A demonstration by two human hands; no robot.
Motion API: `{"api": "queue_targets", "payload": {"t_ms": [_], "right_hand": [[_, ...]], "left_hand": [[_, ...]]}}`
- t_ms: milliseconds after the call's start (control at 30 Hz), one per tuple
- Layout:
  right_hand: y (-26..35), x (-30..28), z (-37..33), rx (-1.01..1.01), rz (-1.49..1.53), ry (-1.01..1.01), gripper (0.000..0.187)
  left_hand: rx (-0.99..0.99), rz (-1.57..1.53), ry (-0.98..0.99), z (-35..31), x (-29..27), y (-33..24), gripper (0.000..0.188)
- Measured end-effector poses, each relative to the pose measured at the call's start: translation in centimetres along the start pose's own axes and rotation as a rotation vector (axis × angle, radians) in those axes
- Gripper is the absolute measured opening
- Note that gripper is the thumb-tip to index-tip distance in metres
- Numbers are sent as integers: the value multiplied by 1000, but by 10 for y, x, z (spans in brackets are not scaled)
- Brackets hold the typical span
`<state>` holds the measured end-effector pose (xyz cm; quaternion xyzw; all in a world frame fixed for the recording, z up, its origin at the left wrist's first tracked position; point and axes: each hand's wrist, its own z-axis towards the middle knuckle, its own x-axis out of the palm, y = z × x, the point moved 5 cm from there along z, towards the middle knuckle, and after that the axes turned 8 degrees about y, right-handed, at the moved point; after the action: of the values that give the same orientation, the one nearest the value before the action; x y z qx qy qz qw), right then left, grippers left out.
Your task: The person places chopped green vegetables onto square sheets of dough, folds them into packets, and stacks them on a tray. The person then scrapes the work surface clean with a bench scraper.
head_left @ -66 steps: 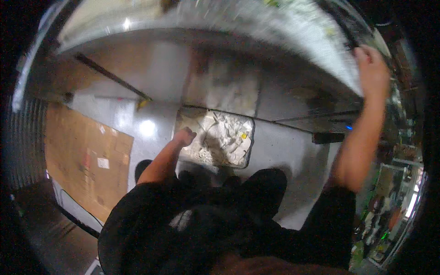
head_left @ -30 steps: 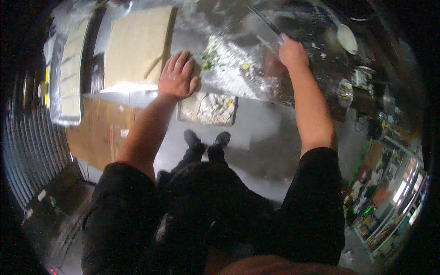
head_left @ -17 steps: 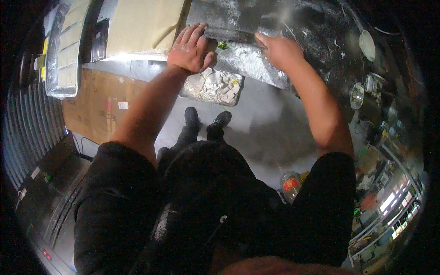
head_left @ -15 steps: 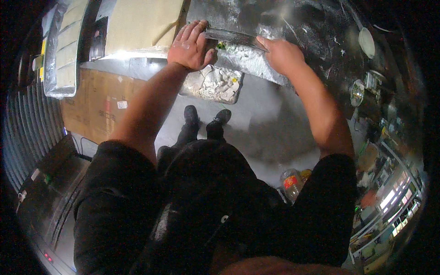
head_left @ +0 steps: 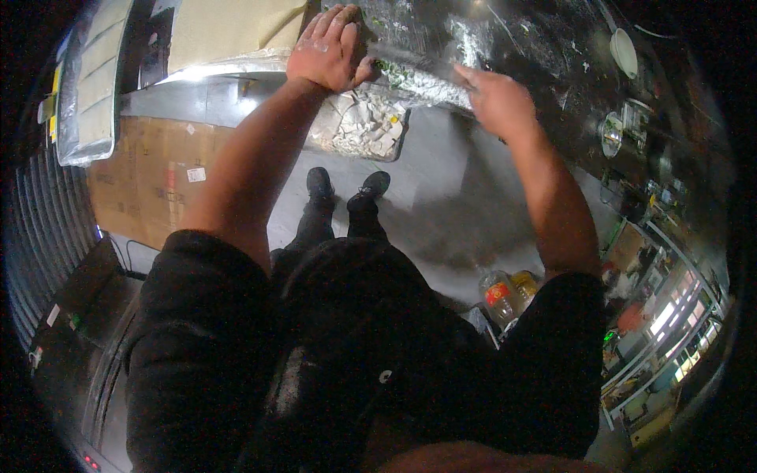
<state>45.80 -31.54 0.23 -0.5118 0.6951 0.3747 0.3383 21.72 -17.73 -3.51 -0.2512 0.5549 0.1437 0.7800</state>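
At the table's near edge, my right hand [head_left: 502,102] is closed around one end of a long, flat dark blade [head_left: 414,59], its handle hidden in my fist. Motion blurs the blade, which spans toward my left hand. My left hand [head_left: 329,54], dusted white, lies flat with fingers stretched out and thumb apart by the blade's far end; whether it touches is unclear. White powder [head_left: 430,85] with green leafy bits [head_left: 389,72] is heaped along the edge below the blade. Lower down, a tray of pale broken pieces [head_left: 367,126] stands beneath the edge.
A pale sheet [head_left: 233,35] covers the table's left part. Farther left is a plastic-wrapped tray [head_left: 95,87]. A cardboard box [head_left: 150,169] stands below. Plastic bottles [head_left: 498,298] are near my right elbow. A pale oval dish [head_left: 623,54] lies at the far right.
The blade has swept toward the near edge, and powder with green bits now gathers there. My right hand has shifted slightly right and nearer. The whole view has shifted a little.
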Motion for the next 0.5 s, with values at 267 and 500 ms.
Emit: {"api": "queue_targets", "payload": {"t_ms": [267,500], "right_hand": [[-80,-29,21,249,57,-303,43],[-22,18,-8,303,51,-74,45]], "left_hand": [[-30,-40,92,0,5,1,65],[-19,-38,109,-4,10,3,67]]}}
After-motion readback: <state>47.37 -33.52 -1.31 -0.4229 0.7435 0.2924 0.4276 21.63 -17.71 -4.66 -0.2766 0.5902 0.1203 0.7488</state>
